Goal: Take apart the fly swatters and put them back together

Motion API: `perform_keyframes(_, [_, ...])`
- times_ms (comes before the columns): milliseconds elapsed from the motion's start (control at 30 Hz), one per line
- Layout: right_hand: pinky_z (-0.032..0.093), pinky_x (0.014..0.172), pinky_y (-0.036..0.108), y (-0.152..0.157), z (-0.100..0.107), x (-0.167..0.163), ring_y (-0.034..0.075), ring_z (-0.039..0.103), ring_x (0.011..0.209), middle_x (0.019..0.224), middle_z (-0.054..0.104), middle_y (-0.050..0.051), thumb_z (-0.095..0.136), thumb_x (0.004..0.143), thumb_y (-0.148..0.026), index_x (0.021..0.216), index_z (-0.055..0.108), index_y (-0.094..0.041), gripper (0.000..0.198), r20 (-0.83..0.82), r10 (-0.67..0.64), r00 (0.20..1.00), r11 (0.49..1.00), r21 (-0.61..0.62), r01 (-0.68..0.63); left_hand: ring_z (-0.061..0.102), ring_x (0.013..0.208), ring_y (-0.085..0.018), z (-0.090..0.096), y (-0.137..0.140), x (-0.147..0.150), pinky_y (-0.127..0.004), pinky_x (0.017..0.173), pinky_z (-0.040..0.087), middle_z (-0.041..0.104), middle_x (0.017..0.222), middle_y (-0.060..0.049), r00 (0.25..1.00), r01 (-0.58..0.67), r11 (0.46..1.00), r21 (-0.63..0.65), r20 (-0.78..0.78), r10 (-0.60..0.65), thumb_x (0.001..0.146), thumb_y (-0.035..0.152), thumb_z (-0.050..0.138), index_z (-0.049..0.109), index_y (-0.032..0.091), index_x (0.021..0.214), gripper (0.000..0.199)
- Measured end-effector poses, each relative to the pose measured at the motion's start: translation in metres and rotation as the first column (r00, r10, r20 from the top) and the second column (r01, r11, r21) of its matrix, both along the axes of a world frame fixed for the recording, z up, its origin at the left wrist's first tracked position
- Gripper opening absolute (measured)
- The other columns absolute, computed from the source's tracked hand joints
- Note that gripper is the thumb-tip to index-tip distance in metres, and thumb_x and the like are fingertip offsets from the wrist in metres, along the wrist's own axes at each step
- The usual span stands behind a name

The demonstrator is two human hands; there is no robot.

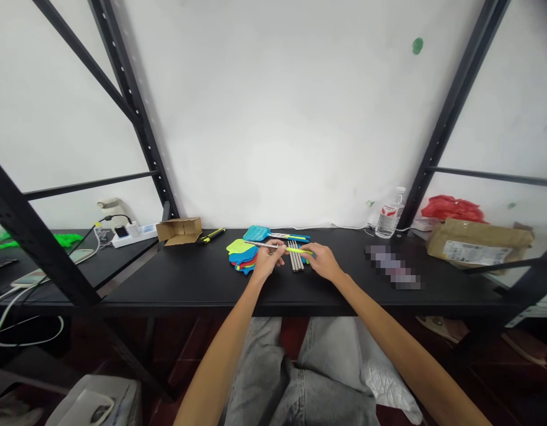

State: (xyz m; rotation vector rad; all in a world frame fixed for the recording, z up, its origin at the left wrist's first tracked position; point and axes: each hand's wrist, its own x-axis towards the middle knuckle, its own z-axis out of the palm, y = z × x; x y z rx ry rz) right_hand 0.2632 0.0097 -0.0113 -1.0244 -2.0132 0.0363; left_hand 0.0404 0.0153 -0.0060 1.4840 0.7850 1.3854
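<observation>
My left hand (269, 260) is closed round a thin metal rod (254, 243), whose free end points left over a pile of fly swatter heads. My right hand (324, 260) pinches a yellow handle (296, 250) that lines up with the rod; whether the two are joined is hidden by my left fingers. The pile holds a yellow swatter head (238, 247), a blue swatter head (242, 257) and red ones below. Between my hands, several metal tubes (295, 261) lie side by side on the black table (184, 281). Behind them rest blue fly swatters (256, 234) with rods and handles.
At the back left are an open cardboard box (180, 231) and a yellow-black box cutter (212, 236). A water bottle (390, 214) stands back right, near a blurred-out item (392, 267) and a brown parcel (477, 244). Black metal posts (138, 112) frame both sides.
</observation>
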Motion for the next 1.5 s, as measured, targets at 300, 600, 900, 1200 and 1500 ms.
perform_keyframes(300, [0.051,0.083,0.035,0.0,0.001,0.003,0.024,0.069,0.09,0.101,0.075,0.005,0.055,0.095,-0.038,0.105,0.071,-0.025,0.022,-0.054,-0.028,0.998,0.999,0.015,0.029,0.053,0.042,-0.008,0.002,0.003,-0.005,-0.021,0.043,0.04,0.07,0.072,-0.002,0.962,-0.187,0.982,-0.028,0.195,0.189,0.075,0.066,0.069,0.058,0.018,0.09,0.051])
perform_keyframes(600, [0.051,0.08,0.035,0.002,-0.002,0.004,0.026,0.07,0.092,0.102,0.076,0.006,0.056,0.095,-0.04,0.107,0.072,-0.025,0.025,-0.03,-0.018,0.999,1.0,0.005,0.018,0.054,0.044,-0.008,0.0,0.003,-0.004,-0.021,0.044,0.042,0.07,0.072,-0.003,0.99,-0.116,0.993,0.027,0.084,0.113,0.076,0.059,0.071,0.061,0.016,0.091,0.046])
perform_keyframes(900, [0.05,0.078,0.033,0.002,-0.003,0.005,0.024,0.07,0.088,0.1,0.076,0.005,0.056,0.096,-0.039,0.106,0.073,-0.025,0.024,-0.027,-0.002,1.0,1.0,-0.016,0.001,0.055,0.045,-0.009,0.0,0.002,-0.006,-0.022,0.045,0.043,0.07,0.074,-0.004,0.997,-0.057,0.998,0.04,0.056,0.055,0.079,0.056,0.069,0.062,0.016,0.093,0.043])
perform_keyframes(1200, [0.043,0.068,0.028,-0.003,0.001,0.005,0.02,0.065,0.071,0.082,0.073,0.004,0.043,0.101,-0.038,0.106,0.07,-0.022,0.032,0.044,0.036,0.998,0.998,-0.05,-0.034,0.057,0.048,-0.009,-0.003,0.006,-0.008,-0.021,0.047,0.043,0.071,0.076,-0.004,0.997,0.059,0.998,0.023,0.055,-0.06,0.079,0.056,0.069,0.063,0.015,0.097,0.045])
perform_keyframes(1500, [0.038,0.068,0.027,-0.008,0.003,-0.006,0.02,0.064,0.076,0.084,0.071,0.005,0.04,0.103,-0.043,0.099,0.068,-0.023,0.035,0.155,-0.002,0.988,1.0,-0.024,0.006,0.064,0.071,-0.018,0.002,0.001,-0.014,-0.031,0.067,0.049,0.073,0.089,-0.008,0.867,-0.269,0.905,0.329,-0.326,0.377,0.086,0.055,0.061,0.071,0.019,0.098,0.039])
